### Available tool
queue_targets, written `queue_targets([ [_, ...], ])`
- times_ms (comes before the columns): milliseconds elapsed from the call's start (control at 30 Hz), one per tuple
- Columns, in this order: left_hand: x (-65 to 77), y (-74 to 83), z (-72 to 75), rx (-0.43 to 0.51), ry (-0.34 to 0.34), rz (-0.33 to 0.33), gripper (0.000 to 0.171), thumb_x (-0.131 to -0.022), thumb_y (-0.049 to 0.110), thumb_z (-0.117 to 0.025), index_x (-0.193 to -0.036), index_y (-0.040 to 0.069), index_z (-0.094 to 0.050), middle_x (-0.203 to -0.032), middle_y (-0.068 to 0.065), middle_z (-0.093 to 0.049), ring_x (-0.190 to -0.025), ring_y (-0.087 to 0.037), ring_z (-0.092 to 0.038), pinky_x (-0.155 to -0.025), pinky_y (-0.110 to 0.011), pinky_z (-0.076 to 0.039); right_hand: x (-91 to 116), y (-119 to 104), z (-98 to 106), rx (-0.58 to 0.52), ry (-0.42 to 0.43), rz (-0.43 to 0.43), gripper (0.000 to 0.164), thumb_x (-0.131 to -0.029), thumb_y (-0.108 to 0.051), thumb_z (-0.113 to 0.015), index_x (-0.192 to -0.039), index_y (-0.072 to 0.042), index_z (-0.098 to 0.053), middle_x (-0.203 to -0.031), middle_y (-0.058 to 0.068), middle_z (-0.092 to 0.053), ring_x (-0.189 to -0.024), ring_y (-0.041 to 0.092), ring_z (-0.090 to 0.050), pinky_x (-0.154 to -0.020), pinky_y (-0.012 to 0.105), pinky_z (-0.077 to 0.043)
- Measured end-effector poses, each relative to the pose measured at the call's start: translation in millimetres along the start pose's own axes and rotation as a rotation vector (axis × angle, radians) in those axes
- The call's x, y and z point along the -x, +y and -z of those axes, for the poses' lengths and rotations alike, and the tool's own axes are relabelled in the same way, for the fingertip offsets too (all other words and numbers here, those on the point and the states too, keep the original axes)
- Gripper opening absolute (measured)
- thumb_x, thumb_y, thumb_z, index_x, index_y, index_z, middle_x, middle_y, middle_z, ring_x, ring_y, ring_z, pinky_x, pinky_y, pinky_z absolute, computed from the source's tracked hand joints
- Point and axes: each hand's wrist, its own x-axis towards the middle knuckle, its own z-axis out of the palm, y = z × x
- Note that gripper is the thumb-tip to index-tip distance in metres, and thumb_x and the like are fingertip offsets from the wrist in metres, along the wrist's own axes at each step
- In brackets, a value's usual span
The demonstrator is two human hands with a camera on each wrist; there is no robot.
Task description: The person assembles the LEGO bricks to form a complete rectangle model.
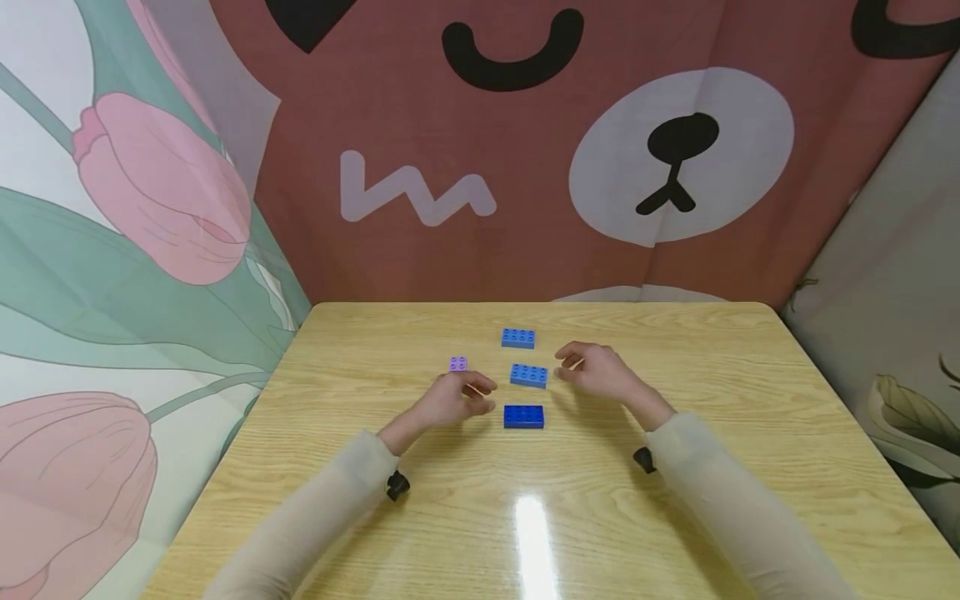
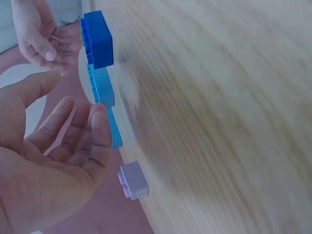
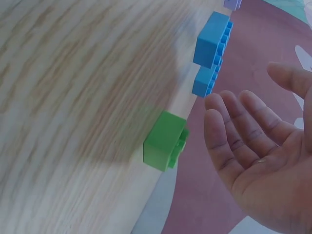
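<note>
Three bricks stand apart in a row on the table: a dark blue brick [image 1: 523, 417] nearest, a lighter blue brick [image 1: 528, 376] in the middle and another blue brick [image 1: 518, 338] farthest. My left hand [image 1: 450, 398] hovers left of the row, its fingers loosely bent and holding nothing. Just beyond it lies a small purple brick [image 1: 458, 364], also visible as the pale purple block [image 2: 134, 180] in the left wrist view. On the right, my right hand [image 1: 598, 372] hovers empty with relaxed fingers. The right wrist view shows a green brick [image 3: 163, 141] beside it, hidden in the head view.
The light wooden table [image 1: 600, 517] reaches back to a hanging cloth [image 1: 420, 267] with a bear face. A tulip-print cloth [image 1: 165, 192] hangs at the left. Black wrist devices [image 1: 397, 485] show below both sleeves.
</note>
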Motion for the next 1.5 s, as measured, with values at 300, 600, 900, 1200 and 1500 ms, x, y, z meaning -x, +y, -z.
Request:
queue_targets([
  [300, -3.6, 1.5, -10.9, 0.032, -0.014, -0.034, 0.027, -0.093, 0.002, -0.075, -0.119, -0.003, -0.070, -0.117, -0.016, -0.069, -0.095, -0.021, -0.067, -0.081, -0.029, -0.055, -4.7, -3.0, -6.0, -0.025, -0.030, -0.023, 0.031, -0.099, -0.017, -0.068, -0.123, 0.003, -0.067, -0.109, 0.013, -0.070, -0.096, 0.029, -0.067, -0.083, 0.045, -0.055],
  [600, -5.7, 4.9, -15.7, 0.043, -0.020, -0.012, 0.027, -0.093, 0.003, -0.075, -0.119, -0.002, -0.070, -0.116, -0.015, -0.069, -0.092, -0.019, -0.067, -0.080, -0.029, -0.055, -10.4, -1.8, -11.3, -0.041, -0.045, -0.047, 0.032, -0.098, -0.016, -0.069, -0.124, 0.003, -0.067, -0.111, 0.013, -0.069, -0.098, 0.030, -0.067, -0.082, 0.045, -0.055],
  [900, -11.0, 2.9, -20.8, 0.069, -0.047, 0.028, 0.029, -0.091, 0.006, -0.078, -0.119, 0.001, -0.071, -0.114, -0.012, -0.069, -0.091, -0.014, -0.067, -0.079, -0.029, -0.055, -17.4, -0.5, -16.6, -0.070, -0.082, -0.083, 0.033, -0.096, -0.018, -0.071, -0.124, 0.001, -0.068, -0.113, 0.012, -0.069, -0.101, 0.031, -0.066, -0.083, 0.046, -0.054],
  [1200, -15.2, 2.8, -25.9, 0.069, -0.049, 0.055, 0.030, -0.089, 0.007, -0.081, -0.117, 0.003, -0.072, -0.107, -0.003, -0.070, -0.090, -0.012, -0.066, -0.078, -0.027, -0.055, -23.8, -0.7, -19.7, -0.070, -0.080, -0.098, 0.032, -0.092, -0.014, -0.075, -0.120, 0.000, -0.069, -0.111, 0.012, -0.070, -0.103, 0.030, -0.066, -0.086, 0.046, -0.053],
  [1500, -15.6, 4.4, -30.0, 0.016, -0.053, 0.062, 0.030, -0.086, 0.006, -0.083, -0.114, 0.006, -0.074, -0.103, 0.000, -0.070, -0.085, -0.008, -0.064, -0.072, -0.024, -0.053, -28.8, -1.0, -26.0, -0.060, -0.093, -0.144, 0.031, -0.089, -0.015, -0.080, -0.117, -0.004, -0.071, -0.107, 0.008, -0.070, -0.099, 0.026, -0.066, -0.086, 0.043, -0.053],
])
